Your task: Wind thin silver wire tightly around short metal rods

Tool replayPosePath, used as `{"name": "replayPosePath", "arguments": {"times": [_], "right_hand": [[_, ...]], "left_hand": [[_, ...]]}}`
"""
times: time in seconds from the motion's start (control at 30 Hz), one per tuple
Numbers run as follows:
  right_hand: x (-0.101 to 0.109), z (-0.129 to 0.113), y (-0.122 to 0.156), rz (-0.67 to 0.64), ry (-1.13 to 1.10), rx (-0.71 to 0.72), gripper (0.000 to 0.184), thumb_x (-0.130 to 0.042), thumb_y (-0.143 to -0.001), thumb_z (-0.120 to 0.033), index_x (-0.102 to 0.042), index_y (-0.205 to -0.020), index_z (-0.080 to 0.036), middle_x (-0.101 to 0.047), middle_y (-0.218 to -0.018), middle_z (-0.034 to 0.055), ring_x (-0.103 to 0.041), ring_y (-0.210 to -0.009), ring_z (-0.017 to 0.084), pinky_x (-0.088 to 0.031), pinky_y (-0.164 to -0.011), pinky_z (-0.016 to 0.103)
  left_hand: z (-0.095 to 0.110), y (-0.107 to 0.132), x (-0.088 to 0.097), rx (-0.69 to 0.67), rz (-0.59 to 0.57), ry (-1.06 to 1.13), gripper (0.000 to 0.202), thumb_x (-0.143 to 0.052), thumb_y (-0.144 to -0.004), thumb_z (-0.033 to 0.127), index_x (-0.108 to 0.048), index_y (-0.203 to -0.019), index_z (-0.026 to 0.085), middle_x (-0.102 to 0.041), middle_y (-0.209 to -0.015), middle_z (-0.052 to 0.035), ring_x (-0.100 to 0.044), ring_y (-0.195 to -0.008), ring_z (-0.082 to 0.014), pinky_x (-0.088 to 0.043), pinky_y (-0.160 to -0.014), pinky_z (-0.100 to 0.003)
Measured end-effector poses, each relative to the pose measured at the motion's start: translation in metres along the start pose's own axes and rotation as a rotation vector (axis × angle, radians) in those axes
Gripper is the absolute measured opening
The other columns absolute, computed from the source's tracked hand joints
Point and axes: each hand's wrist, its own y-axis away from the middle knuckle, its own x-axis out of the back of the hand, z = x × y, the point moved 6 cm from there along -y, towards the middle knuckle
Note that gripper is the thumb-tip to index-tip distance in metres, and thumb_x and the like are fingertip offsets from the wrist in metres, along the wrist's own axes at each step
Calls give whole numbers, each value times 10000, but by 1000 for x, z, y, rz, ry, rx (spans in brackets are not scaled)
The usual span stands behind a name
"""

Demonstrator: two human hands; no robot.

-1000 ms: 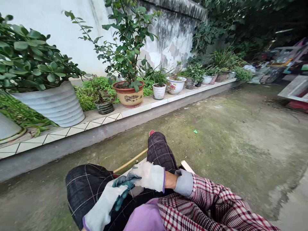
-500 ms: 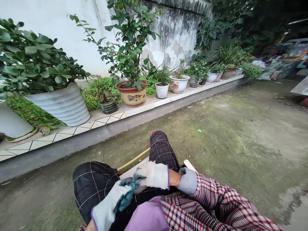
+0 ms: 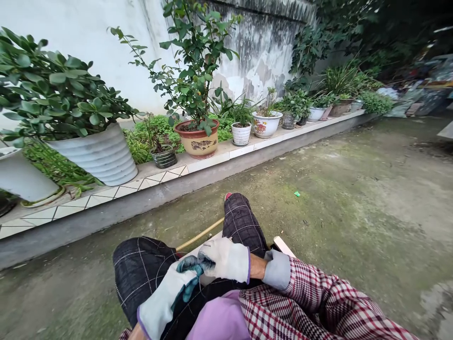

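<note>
Over my lap, both hands wear white work gloves with blue-green coated fingers and purple cuffs. My left hand (image 3: 172, 286) is closed, its thumb and fingers pinched together at the tips. Against them rests my right hand (image 3: 225, 258), also closed, fingers curled inward. A thin pale strand (image 3: 156, 279), like wire or thread, loops out beside my left glove and runs in at the pinched fingertips. The exact grip is partly hidden by the gloves. Beneath the hands, a pale flat board or surface (image 3: 207, 239) shows between my knees.
A yellowish cane-like rod (image 3: 200, 234) lies beyond my knees. A pale wooden piece (image 3: 283, 246) juts out by my right leg. Potted plants, among them a tan pot (image 3: 197, 143), line a low tiled ledge (image 3: 208, 163) before a white wall. A green scrap (image 3: 297, 193) lies on the concrete.
The view has shifted slightly, so the scene sits a little farther right. My right fingers have curled in more at the left fingertips; both hands stay together over the lap.
</note>
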Motion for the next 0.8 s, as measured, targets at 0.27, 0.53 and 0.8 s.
{"name": "replayPosePath", "arguments": {"times": [0.27,0.53,0.8], "right_hand": [[-14,3,-7,-51,138,-14,310,-506,-937,-460,-607,-965,-168,-663,-916,61,-614,-749,190,-376,-594,308],[-17,-9,-9,-65,224,128,257,-503,-940,-370,-602,-1031,-151,-664,-962,102,-631,-806,237,-466,-659,360],[-7,-4,-14,-76,-20,-23,261,-582,-865,-388,-656,-941,-150,-698,-896,94,-638,-777,216,-482,-688,331]], "left_hand": [[-16,-9,5,28,70,-54,157,-614,-666,249,-662,-780,151,-582,-578,19,-451,-465,-97,-365,-464,-218],[-9,-3,7,79,98,-62,99,-596,-636,235,-620,-675,148,-512,-525,30,-389,-432,-81,-311,-423,-208],[2,-6,9,-173,151,-283,107,-630,-700,242,-665,-772,172,-681,-751,-34,-616,-681,-177,-504,-664,-264]]}}
